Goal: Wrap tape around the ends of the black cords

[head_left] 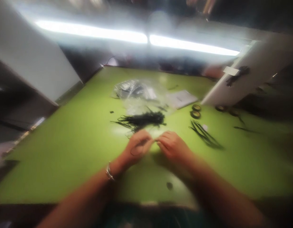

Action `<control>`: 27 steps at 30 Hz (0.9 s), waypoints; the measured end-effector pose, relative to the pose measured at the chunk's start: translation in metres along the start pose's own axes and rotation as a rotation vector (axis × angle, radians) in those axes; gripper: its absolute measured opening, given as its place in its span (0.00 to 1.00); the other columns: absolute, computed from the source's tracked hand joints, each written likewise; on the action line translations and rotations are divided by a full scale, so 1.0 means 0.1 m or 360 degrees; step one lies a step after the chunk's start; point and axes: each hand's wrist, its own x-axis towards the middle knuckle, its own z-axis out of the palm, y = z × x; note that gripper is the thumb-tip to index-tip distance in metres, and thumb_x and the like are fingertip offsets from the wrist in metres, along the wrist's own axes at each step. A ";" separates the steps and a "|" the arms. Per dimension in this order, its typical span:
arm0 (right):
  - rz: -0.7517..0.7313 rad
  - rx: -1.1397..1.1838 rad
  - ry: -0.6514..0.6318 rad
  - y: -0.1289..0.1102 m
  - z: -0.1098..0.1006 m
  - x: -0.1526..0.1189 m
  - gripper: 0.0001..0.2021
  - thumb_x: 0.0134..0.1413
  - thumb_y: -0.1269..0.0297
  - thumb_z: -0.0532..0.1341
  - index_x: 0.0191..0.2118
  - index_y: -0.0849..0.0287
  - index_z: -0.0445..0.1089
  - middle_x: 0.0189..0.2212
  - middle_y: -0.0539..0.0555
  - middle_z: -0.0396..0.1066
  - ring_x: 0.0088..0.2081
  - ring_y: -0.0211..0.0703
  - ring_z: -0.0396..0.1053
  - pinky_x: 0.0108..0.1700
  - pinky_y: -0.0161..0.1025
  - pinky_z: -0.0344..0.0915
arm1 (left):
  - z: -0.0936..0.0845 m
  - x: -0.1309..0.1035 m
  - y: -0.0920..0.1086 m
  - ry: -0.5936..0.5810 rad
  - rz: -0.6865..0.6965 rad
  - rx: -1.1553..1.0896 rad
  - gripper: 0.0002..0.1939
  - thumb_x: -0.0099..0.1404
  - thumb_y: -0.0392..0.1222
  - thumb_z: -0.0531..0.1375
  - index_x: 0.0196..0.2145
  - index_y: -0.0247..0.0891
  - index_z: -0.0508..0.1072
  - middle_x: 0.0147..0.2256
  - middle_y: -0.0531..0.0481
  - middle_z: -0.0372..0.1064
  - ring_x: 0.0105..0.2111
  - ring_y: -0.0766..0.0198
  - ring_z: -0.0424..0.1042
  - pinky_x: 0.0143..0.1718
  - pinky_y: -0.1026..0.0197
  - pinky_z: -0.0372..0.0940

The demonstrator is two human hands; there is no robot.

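My left hand [139, 145] is closed around a thin dark wire [134, 154], which bends in a small loop below the fingers. My right hand [172, 144] pinches at the tip of the same wire, fingertips nearly meeting those of the left. The join between the hands is too blurred to make out. Just beyond them lies a tangled bundle of black wires [146, 119] on the green table [72, 158]. To the right of my right hand rest several more black wires [203, 134], lying side by side.
Behind the bundle are a clear plastic bag [132, 88] with dark contents and a white paper or packet [181, 98]. Two rolls of black tape [196, 111] lie to its right. A white panel [232, 84] stands at the right, a grey panel [39, 53] at the left.
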 end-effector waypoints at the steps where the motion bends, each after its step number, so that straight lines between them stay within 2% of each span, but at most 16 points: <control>1: 0.0090 0.0111 -0.0083 -0.01 -0.01 0.00 0.10 0.63 0.66 0.53 0.36 0.60 0.71 0.30 0.54 0.71 0.33 0.41 0.64 0.38 0.39 0.60 | -0.01 0.01 -0.01 -0.0023 0.0141 0.0094 0.10 0.64 0.39 0.58 0.25 0.35 0.72 0.27 0.47 0.65 0.29 0.63 0.63 0.33 0.60 0.59; 3: 0.0305 0.0409 -0.0232 -0.02 -0.03 0.01 0.12 0.64 0.67 0.52 0.30 0.60 0.69 0.25 0.50 0.68 0.28 0.37 0.63 0.32 0.35 0.59 | -0.01 0.02 -0.03 -0.0083 0.0327 0.0156 0.09 0.65 0.37 0.56 0.28 0.35 0.73 0.29 0.45 0.67 0.31 0.62 0.64 0.35 0.59 0.61; 5: 0.0481 0.0719 -0.0313 -0.01 -0.06 0.03 0.12 0.62 0.67 0.54 0.27 0.60 0.68 0.21 0.47 0.65 0.24 0.34 0.60 0.27 0.32 0.57 | -0.02 0.03 -0.05 -0.0133 0.0419 0.0119 0.07 0.65 0.36 0.57 0.31 0.35 0.74 0.31 0.44 0.68 0.33 0.62 0.66 0.36 0.59 0.62; 8: 0.0550 0.0901 -0.0271 0.00 -0.11 0.04 0.10 0.58 0.68 0.58 0.26 0.60 0.70 0.20 0.46 0.65 0.23 0.33 0.60 0.26 0.30 0.56 | -0.06 0.04 -0.06 -0.0171 0.0387 0.0012 0.05 0.62 0.38 0.61 0.36 0.36 0.76 0.35 0.44 0.68 0.34 0.62 0.67 0.37 0.60 0.63; 11: 0.0369 0.0618 -0.0040 -0.01 -0.12 0.03 0.09 0.59 0.68 0.58 0.29 0.60 0.71 0.22 0.48 0.68 0.25 0.34 0.62 0.28 0.32 0.57 | -0.11 0.05 -0.05 -0.0182 0.0171 -0.0122 0.07 0.61 0.40 0.63 0.37 0.35 0.76 0.37 0.43 0.68 0.36 0.62 0.67 0.36 0.61 0.63; 13: 0.0153 0.0175 0.0196 -0.01 -0.11 0.00 0.08 0.60 0.69 0.57 0.30 0.59 0.72 0.23 0.50 0.69 0.26 0.36 0.62 0.29 0.34 0.56 | -0.15 0.04 -0.03 -0.0263 -0.0027 -0.0307 0.07 0.61 0.41 0.63 0.35 0.34 0.76 0.37 0.44 0.68 0.36 0.62 0.67 0.36 0.61 0.63; 16: -0.0163 -0.0464 0.0510 0.01 -0.09 -0.04 0.07 0.60 0.73 0.57 0.34 0.60 0.72 0.21 0.50 0.67 0.25 0.38 0.59 0.29 0.37 0.52 | -0.14 0.02 -0.01 -0.0364 -0.0339 -0.0684 0.10 0.59 0.43 0.65 0.36 0.34 0.73 0.33 0.48 0.67 0.30 0.66 0.65 0.31 0.64 0.60; 18: -0.0334 -0.0640 0.0616 0.05 -0.07 -0.06 0.08 0.58 0.76 0.58 0.40 0.60 0.71 0.22 0.50 0.69 0.25 0.38 0.59 0.29 0.38 0.52 | -0.08 0.00 0.00 -0.0351 -0.0455 -0.0945 0.11 0.59 0.45 0.65 0.34 0.33 0.71 0.26 0.52 0.63 0.24 0.71 0.60 0.25 0.66 0.55; 21: -0.0460 -0.0623 0.0634 0.09 -0.04 -0.07 0.10 0.57 0.76 0.60 0.45 0.62 0.69 0.26 0.52 0.72 0.28 0.39 0.61 0.32 0.38 0.56 | 0.03 -0.03 -0.01 -0.0192 -0.0528 -0.1134 0.13 0.64 0.47 0.60 0.28 0.34 0.68 0.20 0.57 0.55 0.19 0.73 0.52 0.21 0.67 0.48; 23: -0.0359 -0.0504 0.0560 0.10 -0.03 -0.05 0.06 0.58 0.73 0.60 0.41 0.61 0.70 0.27 0.52 0.73 0.30 0.40 0.62 0.35 0.38 0.58 | 0.06 -0.02 -0.03 -0.0049 -0.0464 -0.0937 0.13 0.64 0.45 0.60 0.26 0.34 0.68 0.22 0.55 0.57 0.20 0.72 0.55 0.22 0.66 0.50; 24: -0.0273 -0.0411 0.0494 0.10 -0.03 -0.04 0.03 0.58 0.71 0.61 0.38 0.61 0.71 0.27 0.53 0.73 0.31 0.41 0.63 0.38 0.39 0.58 | 0.05 -0.01 -0.05 0.0011 -0.0359 -0.0746 0.12 0.63 0.44 0.60 0.25 0.34 0.68 0.24 0.53 0.59 0.22 0.70 0.58 0.23 0.65 0.54; 27: -0.0013 -0.0096 0.0173 0.09 -0.04 0.00 0.06 0.61 0.64 0.59 0.37 0.59 0.71 0.30 0.53 0.73 0.35 0.43 0.66 0.42 0.41 0.59 | 0.00 0.01 -0.10 0.0057 0.0140 -0.0128 0.07 0.61 0.38 0.61 0.26 0.34 0.71 0.29 0.48 0.65 0.30 0.64 0.64 0.33 0.61 0.61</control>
